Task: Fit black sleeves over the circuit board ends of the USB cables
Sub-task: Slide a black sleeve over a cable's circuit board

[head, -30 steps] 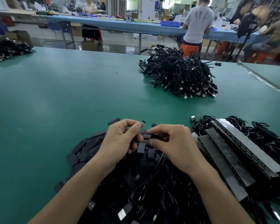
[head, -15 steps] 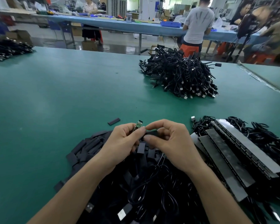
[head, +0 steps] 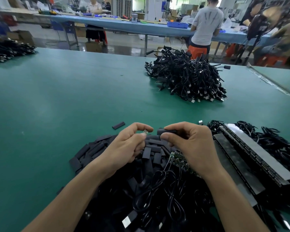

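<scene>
L hand (head: 124,148): thumb + forefinger pinch the circuit board end (head: 145,131) of a cable, just above the sleeve pile (head: 90,151). R hand (head: 192,144): fingers curled round one black sleeve (head: 167,131), level w/ the board, just beside it, not touching. Cable heap (head: 187,79) further back on green surface (head: 74,97).

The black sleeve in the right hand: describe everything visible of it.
The black sleeve is a short, flattened tube of matte, rubbery-looking material. It lies roughly level, pinched between the thumb and fingers of the right hand, which cover its right part. Its free left end points at the small circuit board end that the left hand pinches. A narrow gap separates the two, so it is not yet fitted. It is held above the pile of loose sleeves.
</scene>
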`<state>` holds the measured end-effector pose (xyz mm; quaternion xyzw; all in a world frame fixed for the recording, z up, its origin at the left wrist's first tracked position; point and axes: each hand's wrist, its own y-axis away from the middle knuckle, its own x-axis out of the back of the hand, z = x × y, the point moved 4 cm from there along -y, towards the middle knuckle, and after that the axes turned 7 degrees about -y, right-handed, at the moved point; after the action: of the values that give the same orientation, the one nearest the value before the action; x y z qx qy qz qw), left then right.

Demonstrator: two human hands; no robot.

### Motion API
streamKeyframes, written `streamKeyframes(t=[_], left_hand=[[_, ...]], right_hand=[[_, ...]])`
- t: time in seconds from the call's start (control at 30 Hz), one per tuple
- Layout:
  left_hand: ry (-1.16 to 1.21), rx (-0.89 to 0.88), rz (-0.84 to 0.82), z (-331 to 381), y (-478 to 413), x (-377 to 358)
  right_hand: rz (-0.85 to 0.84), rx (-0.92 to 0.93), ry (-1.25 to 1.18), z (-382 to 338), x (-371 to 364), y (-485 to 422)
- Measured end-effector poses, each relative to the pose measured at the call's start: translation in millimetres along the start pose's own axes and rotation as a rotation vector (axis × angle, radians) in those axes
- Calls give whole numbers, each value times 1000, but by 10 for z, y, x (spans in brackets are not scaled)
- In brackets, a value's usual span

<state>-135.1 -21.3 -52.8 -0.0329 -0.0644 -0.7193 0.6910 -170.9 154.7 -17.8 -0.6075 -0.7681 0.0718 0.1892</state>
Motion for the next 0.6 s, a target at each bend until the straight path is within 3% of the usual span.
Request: streamKeyframes(t=[0.2, 0.6], left_hand=[[92, -37, -71, 37, 27, -6], [1, -156, -211, 65, 56, 44]], right_hand=[[-67, 16, -71, -10, -50, 9], [-235, -74, -232, 33, -74, 11]])
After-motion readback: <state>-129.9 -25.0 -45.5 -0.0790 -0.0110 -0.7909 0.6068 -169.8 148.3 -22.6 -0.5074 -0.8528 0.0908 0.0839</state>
